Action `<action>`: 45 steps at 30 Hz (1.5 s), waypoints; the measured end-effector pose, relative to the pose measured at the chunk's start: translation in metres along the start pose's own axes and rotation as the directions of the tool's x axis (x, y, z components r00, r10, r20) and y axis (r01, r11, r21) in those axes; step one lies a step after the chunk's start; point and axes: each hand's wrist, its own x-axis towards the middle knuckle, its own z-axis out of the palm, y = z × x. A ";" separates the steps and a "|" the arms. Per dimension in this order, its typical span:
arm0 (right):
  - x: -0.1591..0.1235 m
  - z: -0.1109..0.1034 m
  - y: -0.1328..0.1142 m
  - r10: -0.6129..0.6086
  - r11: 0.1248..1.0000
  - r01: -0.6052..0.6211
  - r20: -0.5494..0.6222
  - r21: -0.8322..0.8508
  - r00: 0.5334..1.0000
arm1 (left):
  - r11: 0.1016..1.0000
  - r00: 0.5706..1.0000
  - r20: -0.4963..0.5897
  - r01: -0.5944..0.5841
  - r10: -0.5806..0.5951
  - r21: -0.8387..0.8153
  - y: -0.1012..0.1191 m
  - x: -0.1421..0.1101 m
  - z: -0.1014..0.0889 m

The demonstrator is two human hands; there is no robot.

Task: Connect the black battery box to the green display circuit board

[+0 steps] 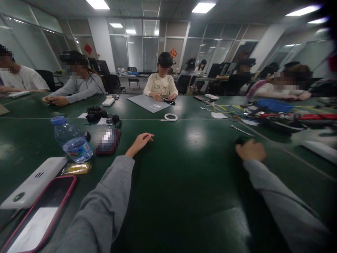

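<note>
My left hand [142,142] is low over the green table [184,196], its fingers loosely stretched out and nothing visible in them. Left of it is a red-edged device [107,141], partly pixelated, and beyond that a water bottle [72,140] with a blue cap. On the right, my right hand [251,150] is blurred, with its fingers curled. A small dark thing [240,141] shows at its left edge, too smeared to name. Just behind this hand, a metal wrench-like tool [242,131] lies on the table. A white roll of tape [171,117] is farther back, between my hands.
At near left lie a white power bank [34,182], a red-cased phone [43,211] and a yellow packet [77,168]. Tangled cables [237,109] cover the right back. Across the table a person [162,80] sits behind a grey board [149,103]; several others sit around.
</note>
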 end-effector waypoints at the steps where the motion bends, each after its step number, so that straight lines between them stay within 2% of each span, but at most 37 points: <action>1: -0.004 0.011 -0.029 -0.036 0.999 0.035 0.021 0.023 0.999 | 1.000 1.000 -0.020 -0.001 0.001 0.000 0.000 0.000 0.000; 3: -0.023 0.028 -0.096 -0.271 0.954 0.267 0.012 0.133 0.962 | 1.000 0.997 -0.071 -0.022 0.022 -0.002 -0.001 0.001 0.000; 4: -0.039 0.033 -0.130 -0.405 0.895 0.399 -0.010 0.202 0.914 | 0.999 0.995 -0.099 -0.035 0.034 -0.002 -0.001 0.001 0.000; 6: -0.075 0.032 -0.186 -0.660 0.690 0.636 -0.061 0.346 0.749 | 0.999 0.987 -0.150 -0.054 0.053 -0.003 -0.001 0.002 0.001; 7: -0.094 0.029 -0.207 -0.745 0.577 0.709 -0.094 0.405 0.660 | 0.998 0.984 -0.168 -0.058 0.057 -0.005 -0.001 0.002 0.002; 9: -0.127 0.017 -0.233 -0.824 0.421 0.762 -0.143 0.492 0.548 | 0.998 0.983 -0.175 -0.059 0.052 -0.035 0.000 0.003 0.003; 11: -0.149 0.007 -0.242 -0.852 0.349 0.763 -0.154 0.544 0.500 | 0.994 0.990 -0.136 -0.045 0.032 -0.099 0.001 0.003 0.003; 12: -0.154 0.004 -0.242 -0.857 0.336 0.757 -0.152 0.560 0.493 | 0.991 0.994 -0.111 -0.034 0.020 -0.129 0.002 0.002 0.003; 14: -0.156 0.003 -0.240 -0.844 0.354 0.733 -0.140 0.581 0.518 | 0.987 0.997 -0.075 -0.018 0.006 -0.162 0.004 0.001 0.003; 19: -0.145 0.019 -0.237 -0.733 0.471 0.625 -0.118 0.623 0.670 | 0.994 0.997 -0.080 -0.016 0.007 -0.109 0.007 0.000 0.002; 28: -0.135 0.051 -0.239 -0.544 0.507 0.457 -0.140 0.731 0.827 | 0.998 0.989 -0.144 -0.039 0.031 -0.048 0.004 0.003 0.002; 30: -0.132 0.055 -0.239 -0.544 0.482 0.439 -0.134 0.758 0.829 | 0.999 0.987 -0.157 -0.037 0.030 -0.040 0.002 0.004 0.002; 38: -0.135 0.047 -0.238 -0.647 0.407 0.506 -0.151 0.761 0.748 | 0.990 0.992 -0.129 -0.006 -0.012 -0.142 0.001 0.002 0.001; 45: -0.135 0.049 -0.240 -0.659 0.412 0.510 -0.140 0.755 0.739 | 0.981 0.994 -0.102 0.012 -0.032 -0.192 0.006 0.000 0.000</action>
